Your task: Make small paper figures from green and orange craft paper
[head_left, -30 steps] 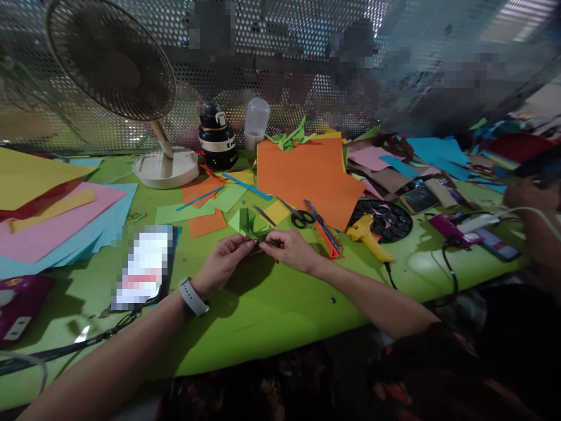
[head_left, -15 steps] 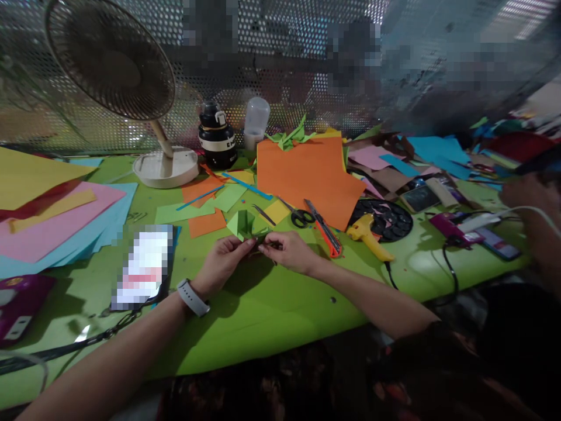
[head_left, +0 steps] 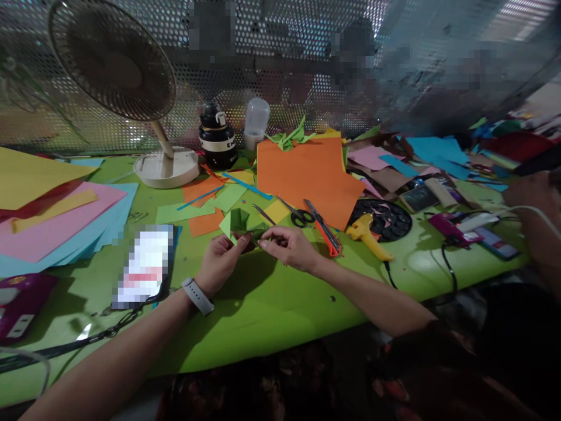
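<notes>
Between my two hands is a folded piece of green paper point(head_left: 236, 222), creased into an angular shape. My left hand point(head_left: 222, 257) pinches its lower left side between thumb and fingers. The thumb and fingertips of my right hand point(head_left: 287, 247) close on its right end, so that edge is partly hidden. Just beyond the hands lie tweezers point(head_left: 263, 214), black-handled scissors point(head_left: 301, 217) and an orange utility knife point(head_left: 323, 229). Cut pieces of orange paper point(head_left: 207, 223) and green paper point(head_left: 186, 211) rest behind my left hand.
A phone point(head_left: 142, 266) and coloured sheets point(head_left: 65, 222) lie left, below a fan point(head_left: 166, 166). At the back stand a black bottle point(head_left: 218, 140) and a large orange sheet point(head_left: 302, 169). Right are a yellow glue gun point(head_left: 370, 237), a black round tray point(head_left: 401, 225) and another person's arm point(head_left: 537, 216).
My left hand has tilted and moved slightly left with the green paper, which has turned a little. My right hand's fingers have shifted, leaving a slightly wider space between the hands.
</notes>
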A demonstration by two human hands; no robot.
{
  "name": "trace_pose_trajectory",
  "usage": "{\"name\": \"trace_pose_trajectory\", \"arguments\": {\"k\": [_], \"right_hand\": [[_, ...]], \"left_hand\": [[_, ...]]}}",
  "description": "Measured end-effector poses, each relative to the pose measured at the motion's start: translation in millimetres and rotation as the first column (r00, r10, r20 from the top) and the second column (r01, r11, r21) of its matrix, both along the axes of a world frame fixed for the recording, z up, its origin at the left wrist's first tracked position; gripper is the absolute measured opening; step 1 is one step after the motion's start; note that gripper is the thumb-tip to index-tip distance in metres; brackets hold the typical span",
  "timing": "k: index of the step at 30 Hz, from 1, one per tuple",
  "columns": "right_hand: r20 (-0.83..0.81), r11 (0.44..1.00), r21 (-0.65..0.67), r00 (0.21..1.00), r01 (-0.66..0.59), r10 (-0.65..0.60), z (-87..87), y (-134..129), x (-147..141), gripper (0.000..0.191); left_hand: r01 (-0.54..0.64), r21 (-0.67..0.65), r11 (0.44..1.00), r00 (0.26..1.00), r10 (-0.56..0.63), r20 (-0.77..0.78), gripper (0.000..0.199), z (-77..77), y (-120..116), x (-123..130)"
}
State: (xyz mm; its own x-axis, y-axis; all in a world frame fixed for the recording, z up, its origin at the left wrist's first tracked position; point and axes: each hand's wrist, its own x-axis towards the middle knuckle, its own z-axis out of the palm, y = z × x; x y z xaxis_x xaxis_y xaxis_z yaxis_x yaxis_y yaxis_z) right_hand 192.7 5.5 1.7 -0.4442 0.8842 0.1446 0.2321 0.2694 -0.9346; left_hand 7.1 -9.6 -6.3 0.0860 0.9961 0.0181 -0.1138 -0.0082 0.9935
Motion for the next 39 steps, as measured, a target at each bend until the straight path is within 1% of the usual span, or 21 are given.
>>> {"name": "trace_pose_trajectory", "arguments": {"k": [1, 3, 4, 5, 6, 7, 9, 10, 14, 16, 18, 22, 25, 28, 33, 37, 39], "right_hand": [[-0.040, 0.999, 0.014, 0.999, 0.031, -0.031, 1.4, 1, 1, 0.021], [-0.128, 0.990, 0.026, 0.982, 0.141, -0.136, 3.2, 2, 4, 0.020], [-0.159, 0.982, 0.006, 0.970, 0.188, -0.185, 3.3, 3, 4, 0.022], [-0.168, 0.978, -0.035, 0.964, 0.204, -0.207, 2.6, 4, 4, 0.025], [-0.153, 0.979, -0.092, 0.969, 0.181, -0.193, 1.2, 5, 2, 0.029], [-0.129, 0.979, -0.154, 0.980, 0.131, -0.152, -0.9, 5, 0, 0.032], [-0.093, 0.964, -0.266, 0.994, 0.027, -0.054, -6.0, 4, -6, 0.037], [-0.092, 0.952, -0.307, 0.995, 0.000, -0.029, -8.4, 4, -10, 0.039], [-0.196, 0.910, -0.412, 0.980, -0.054, -0.031, -11.7, 0, -21, 0.042], [-0.259, 0.885, -0.455, 0.965, -0.098, -0.026, -11.1, -1, -22, 0.043], [-0.306, 0.864, -0.485, 0.952, -0.137, -0.021, -11.2, 0, -22, 0.042], [-0.376, 0.839, -0.504, 0.926, -0.208, 0.004, -15.5, 3, -18, 0.036], [-0.408, 0.820, -0.513, 0.913, -0.252, 0.026, -17.3, 4, -17, 0.035], [-0.419, 0.813, -0.525, 0.908, -0.251, 0.010, -15.4, 3, -18, 0.036], [-0.425, 0.836, -0.496, 0.905, -0.236, 0.004, -13.1, -1, -18, 0.036], [-0.440, 0.866, -0.447, 0.898, -0.225, 0.007, -17.6, 1, -14, 0.042], [-0.453, 0.890, -0.412, 0.892, -0.195, -0.014, -20.0, 2, -11, 0.046]], "left_hand": [[-0.013, -0.005, 1.000, 1.000, 0.014, 0.014, 0.019, -0.2, 0, 0], [-0.045, -0.034, 0.998, 0.995, 0.047, 0.091, 0.020, -0.3, 1, -1], [-0.060, -0.057, 0.997, 0.988, 0.067, 0.138, 0.021, -0.2, 2, 0], [-0.071, -0.081, 0.994, 0.980, 0.085, 0.178, 0.023, 0.0, 2, 0], [-0.076, -0.100, 0.992, 0.974, 0.096, 0.205, 0.024, 0.2, 2, 1], [-0.082, -0.110, 0.991, 0.971, 0.104, 0.216, 0.024, 0.3, 2, 1], [-0.082, -0.106, 0.991, 0.974, 0.102, 0.202, 0.022, 0.3, 1, 3], [-0.072, -0.093, 0.993, 0.978, 0.089, 0.190, 0.021, 0.1, 0, 3], [-0.011, -0.031, 0.999, 0.980, 0.017, 0.198, 0.020, -1.7, -2, 5], [0.000, -0.050, 0.999, 0.974, 0.011, 0.228, 0.020, -2.3, -2, 5], [0.001, -0.112, 0.994, 0.964, 0.029, 0.265, 0.020, -2.0, -3, 5], [0.014, -0.223, 0.975, 0.936, 0.066, 0.346, 0.022, 0.6, -3, 4], [0.019, -0.242, 0.970, 0.924, 0.076, 0.376, 0.019, 2.1, -4, 4], [0.038, -0.254, 0.967, 0.921, 0.064, 0.385, 0.018, 2.0, -4, 5], [0.032, -0.248, 0.968, 0.918, 0.070, 0.391, 0.017, 1.5, -3, 4], [0.036, -0.235, 0.971, 0.926, 0.057, 0.374, 0.018, 2.4, -3, 3], [0.009, -0.215, 0.976, 0.933, 0.069, 0.353, 0.019, 1.9, -3, 4]]}}
